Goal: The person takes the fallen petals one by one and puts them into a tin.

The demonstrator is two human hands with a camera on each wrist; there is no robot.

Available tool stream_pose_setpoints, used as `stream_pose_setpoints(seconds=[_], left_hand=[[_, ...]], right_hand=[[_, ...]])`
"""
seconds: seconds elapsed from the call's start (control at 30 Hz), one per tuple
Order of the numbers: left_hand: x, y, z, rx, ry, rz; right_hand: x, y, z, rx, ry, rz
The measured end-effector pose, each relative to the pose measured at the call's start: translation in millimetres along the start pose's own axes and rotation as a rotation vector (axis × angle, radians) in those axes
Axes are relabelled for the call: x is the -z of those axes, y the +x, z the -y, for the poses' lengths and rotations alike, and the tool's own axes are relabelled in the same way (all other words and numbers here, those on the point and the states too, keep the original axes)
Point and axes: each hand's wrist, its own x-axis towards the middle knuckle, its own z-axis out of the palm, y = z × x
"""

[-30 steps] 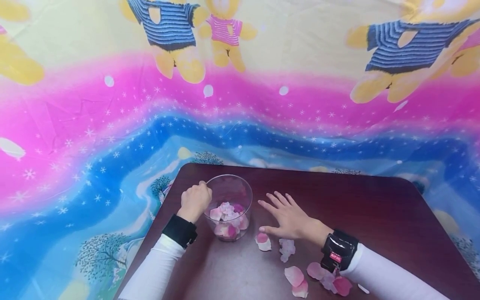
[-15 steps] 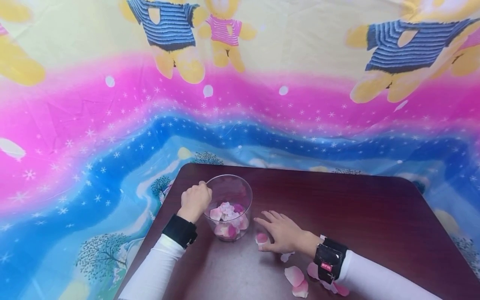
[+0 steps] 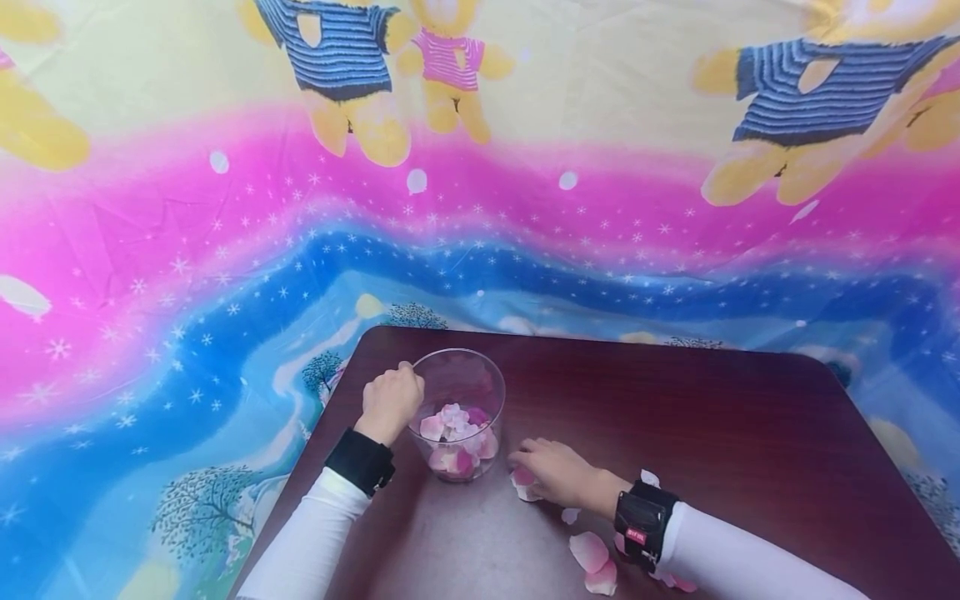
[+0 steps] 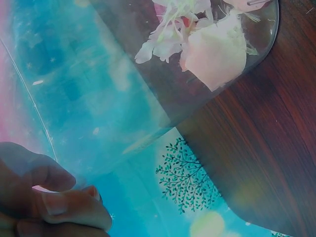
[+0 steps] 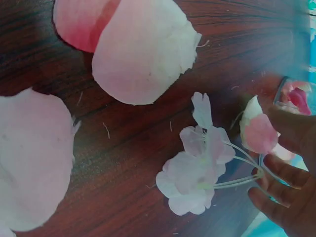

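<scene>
— Surface? Room?

— Dark reddish-brown wooden table with rounded corners, standing before a bright hanging cloth printed with yellow bears, pink and blue bands and snowflakes.

— Left hand?

— Curled around the rim of the clear round glass bowl of pink and white petals, at the bowl's 9 o'clock.

— Right hand?

— Resting low on the table at the bowl's 4 o'clock, fingers bent over a pale pink fabric blossom with thin stems and a small pink petal; fingertips on the stems, a firm pinch hard to confirm.

— Elsewhere?

— Loose pink and cream petals on the wood at the right hand's 5 o'clock, just beside the black wrist strap.
</scene>
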Motion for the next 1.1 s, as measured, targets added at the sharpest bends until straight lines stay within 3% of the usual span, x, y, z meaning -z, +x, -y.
stream_pose_setpoints(seconds=[0.17,0.33,0.67,0.87,1.1], left_hand=[[-0.3,0.9,-0.1,-0.004,0.002,0.003],[0.1,0.0,-0.2,-0.005,-0.002,0.004],[-0.3,0.1,-0.3,-0.002,-0.005,-0.002],[-0.8,0.0,-0.3,0.0,-0.006,-0.004],[0.4,-0.5,-0.7,0.004,-0.008,-0.002]], right_hand=[[-4,2,2,0.034,-0.036,-0.057],[-7,2,1,0.04,0.026,-0.101],[-15,1,-3,0.022,0.019,-0.096],[-8,1,-2,0.022,0.019,-0.083],[7,2,-2,0.058,-0.032,-0.13]])
